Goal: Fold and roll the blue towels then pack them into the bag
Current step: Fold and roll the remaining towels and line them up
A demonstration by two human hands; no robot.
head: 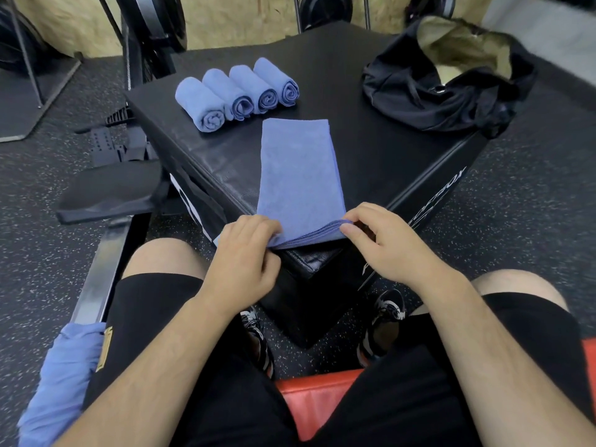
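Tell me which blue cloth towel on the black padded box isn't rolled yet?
The flat folded blue towel, pinched by the left hand and right hand; the four rolled blue towels sit in a row behind it.

I see a speckled black rubber floor [532,195], a chipboard wall [242,24] far off, a black padded box [338,69] mid-scene and a red bench [309,404] nearest.

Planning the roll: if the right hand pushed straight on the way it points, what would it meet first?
The folded towel, whose near edge the right hand pinches; past that, probably the left hand.
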